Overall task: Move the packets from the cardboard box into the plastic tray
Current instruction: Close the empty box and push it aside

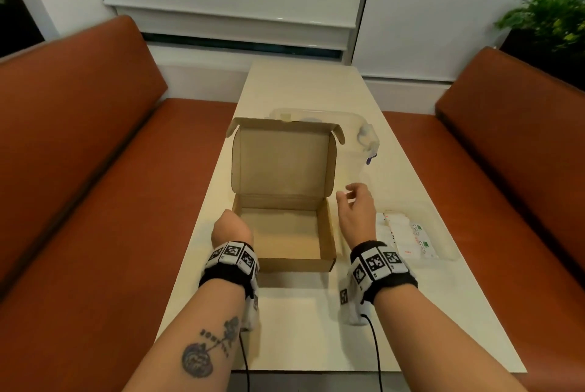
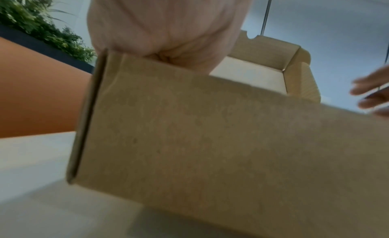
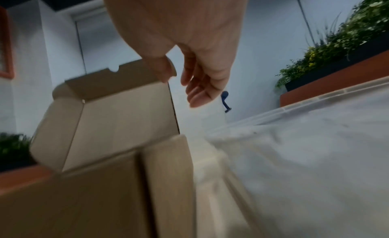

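Left wrist: I see a black band point(image 1: 228, 268) ringed with white tiles printed in black square codes.
Right wrist: same band point(image 1: 380, 271), same tiles.
Cables: one thin black lead point(image 1: 245, 360) off each band.
Left forearm: dark rose tattoo point(image 1: 209, 348), bare arms.

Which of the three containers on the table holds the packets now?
The shallow clear plastic tray right of the right hand; white packets lie in it. The cardboard box shows a bare floor; the far clear container's contents are unclear.

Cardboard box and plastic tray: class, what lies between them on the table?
In the head view, the right hand hangs between the cardboard box and the plastic tray, holding nothing.
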The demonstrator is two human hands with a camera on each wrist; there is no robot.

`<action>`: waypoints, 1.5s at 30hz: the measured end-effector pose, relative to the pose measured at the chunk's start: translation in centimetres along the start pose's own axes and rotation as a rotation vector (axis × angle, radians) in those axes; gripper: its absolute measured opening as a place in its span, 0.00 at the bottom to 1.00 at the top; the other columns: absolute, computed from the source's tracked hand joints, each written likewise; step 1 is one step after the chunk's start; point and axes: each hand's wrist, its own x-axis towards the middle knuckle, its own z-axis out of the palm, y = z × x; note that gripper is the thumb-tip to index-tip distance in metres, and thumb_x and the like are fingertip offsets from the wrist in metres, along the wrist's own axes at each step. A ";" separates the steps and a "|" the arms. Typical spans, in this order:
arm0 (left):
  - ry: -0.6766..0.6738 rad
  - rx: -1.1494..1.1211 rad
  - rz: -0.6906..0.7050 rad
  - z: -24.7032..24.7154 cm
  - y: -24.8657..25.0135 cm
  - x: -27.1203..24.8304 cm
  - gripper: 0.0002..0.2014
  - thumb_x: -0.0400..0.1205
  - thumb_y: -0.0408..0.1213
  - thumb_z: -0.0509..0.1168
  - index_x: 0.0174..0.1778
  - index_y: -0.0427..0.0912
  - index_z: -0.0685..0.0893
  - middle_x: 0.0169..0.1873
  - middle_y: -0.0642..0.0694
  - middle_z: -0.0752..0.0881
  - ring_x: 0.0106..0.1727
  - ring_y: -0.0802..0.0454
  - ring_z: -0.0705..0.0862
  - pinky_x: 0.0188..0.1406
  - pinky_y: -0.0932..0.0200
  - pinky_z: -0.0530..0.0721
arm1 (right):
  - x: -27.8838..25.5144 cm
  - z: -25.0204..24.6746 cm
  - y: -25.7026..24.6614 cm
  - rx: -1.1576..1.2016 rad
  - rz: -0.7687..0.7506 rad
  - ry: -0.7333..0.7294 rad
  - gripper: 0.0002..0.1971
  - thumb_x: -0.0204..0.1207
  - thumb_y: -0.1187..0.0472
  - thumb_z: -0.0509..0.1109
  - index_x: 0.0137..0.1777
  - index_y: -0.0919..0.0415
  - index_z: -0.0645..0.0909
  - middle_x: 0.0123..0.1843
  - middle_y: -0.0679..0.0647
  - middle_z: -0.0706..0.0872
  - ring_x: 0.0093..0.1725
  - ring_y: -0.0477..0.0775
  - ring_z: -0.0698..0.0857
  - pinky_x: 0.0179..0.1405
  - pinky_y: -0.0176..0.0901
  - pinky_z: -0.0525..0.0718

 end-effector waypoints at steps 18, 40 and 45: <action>-0.078 -0.238 0.111 -3.1 -0.2 1.2 0.18 0.83 0.28 0.55 0.69 0.42 0.75 0.58 0.34 0.84 0.58 0.35 0.82 0.53 0.47 0.80 | 3.6 -0.8 -5.0 0.201 0.044 -0.385 0.12 0.81 0.66 0.62 0.61 0.51 0.76 0.53 0.47 0.85 0.61 0.57 0.83 0.66 0.58 0.79; -0.039 -0.412 0.141 -8.5 3.3 2.6 0.23 0.87 0.24 0.47 0.79 0.35 0.65 0.77 0.37 0.69 0.77 0.40 0.67 0.76 0.51 0.63 | 3.7 -2.2 -6.3 0.357 -0.091 -0.392 0.33 0.73 0.76 0.58 0.47 0.26 0.80 0.42 0.32 0.87 0.52 0.47 0.87 0.56 0.53 0.85; -0.256 -0.372 0.050 -7.7 3.8 2.7 0.20 0.89 0.31 0.45 0.76 0.33 0.69 0.74 0.34 0.73 0.75 0.37 0.71 0.76 0.48 0.67 | 4.0 -3.0 -5.2 0.208 -0.097 -0.359 0.22 0.76 0.74 0.58 0.54 0.43 0.74 0.50 0.50 0.84 0.52 0.61 0.84 0.52 0.59 0.86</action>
